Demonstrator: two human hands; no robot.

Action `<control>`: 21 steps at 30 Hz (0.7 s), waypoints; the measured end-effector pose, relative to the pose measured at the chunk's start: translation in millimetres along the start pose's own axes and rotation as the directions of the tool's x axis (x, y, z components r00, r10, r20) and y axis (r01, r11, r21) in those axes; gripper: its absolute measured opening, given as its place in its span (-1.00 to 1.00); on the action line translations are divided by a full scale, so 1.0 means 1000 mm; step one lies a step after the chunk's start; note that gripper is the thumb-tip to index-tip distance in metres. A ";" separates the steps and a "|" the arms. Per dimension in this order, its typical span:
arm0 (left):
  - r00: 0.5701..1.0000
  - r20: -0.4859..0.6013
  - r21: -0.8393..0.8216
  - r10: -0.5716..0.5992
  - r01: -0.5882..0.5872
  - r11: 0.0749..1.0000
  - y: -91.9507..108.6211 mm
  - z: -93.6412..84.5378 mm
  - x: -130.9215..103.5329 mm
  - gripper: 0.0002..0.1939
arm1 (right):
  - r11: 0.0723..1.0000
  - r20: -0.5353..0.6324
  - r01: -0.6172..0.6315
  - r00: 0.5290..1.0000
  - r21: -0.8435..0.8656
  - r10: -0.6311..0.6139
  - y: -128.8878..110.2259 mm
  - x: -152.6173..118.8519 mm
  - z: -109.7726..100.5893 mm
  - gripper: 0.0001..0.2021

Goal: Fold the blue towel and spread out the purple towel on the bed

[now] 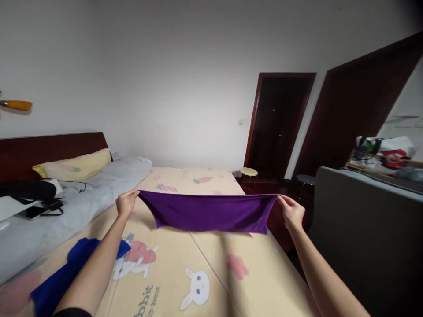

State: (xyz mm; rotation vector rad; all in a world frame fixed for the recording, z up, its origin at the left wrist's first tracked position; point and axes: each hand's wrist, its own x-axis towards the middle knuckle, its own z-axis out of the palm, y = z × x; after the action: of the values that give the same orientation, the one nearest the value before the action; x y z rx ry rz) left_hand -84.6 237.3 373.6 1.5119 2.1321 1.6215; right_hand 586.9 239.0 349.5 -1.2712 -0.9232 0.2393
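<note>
A purple cloth (211, 213) is stretched wide above the bed, its top edge nearly straight and its lower part hanging down. My left hand (127, 203) pinches the cloth's upper left corner. At the opposite end, my right hand (292, 211) has the upper right corner between thumb and fingers. Beneath and beside my left forearm, a blue cloth (71, 268) lies loosely on the patterned bed sheet (172, 264).
A grey quilt (76, 207) runs along the left, bearing a yellow pillow (76, 166), a phone (35, 212) and a black bag. A dark grey panel (360, 233) stands close on the right. Beyond the bed is a round stool (248, 171) near the doorway.
</note>
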 end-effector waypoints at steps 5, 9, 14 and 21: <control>1.000 0.013 -0.040 0.015 -0.014 0.999 -0.044 -0.015 -0.063 -0.47 | 0.999 0.084 -0.044 0.996 0.029 0.042 0.017 -0.047 -0.049 -0.44; 0.992 0.125 -0.002 -0.024 0.025 1.000 -0.105 -0.013 -0.151 -0.56 | 0.969 0.257 -0.165 0.943 -0.185 0.210 0.071 -0.113 -0.095 -0.53; 0.956 0.289 0.028 -0.054 0.048 0.998 -0.157 -0.006 -0.248 -0.68 | 0.866 0.253 -0.237 0.892 -0.441 0.373 0.127 -0.191 -0.130 -0.57; 0.949 0.311 0.156 -0.057 0.008 0.988 -0.217 -0.020 -0.301 -0.71 | 0.812 0.315 -0.194 0.852 -0.550 0.417 0.154 -0.239 -0.169 -0.62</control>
State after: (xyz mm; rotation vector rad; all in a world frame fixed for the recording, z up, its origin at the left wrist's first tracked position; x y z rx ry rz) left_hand -81.4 16.3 75.2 1.6380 2.1259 1.1341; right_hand 604.0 19.8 101.7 -1.9150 -1.1902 0.5863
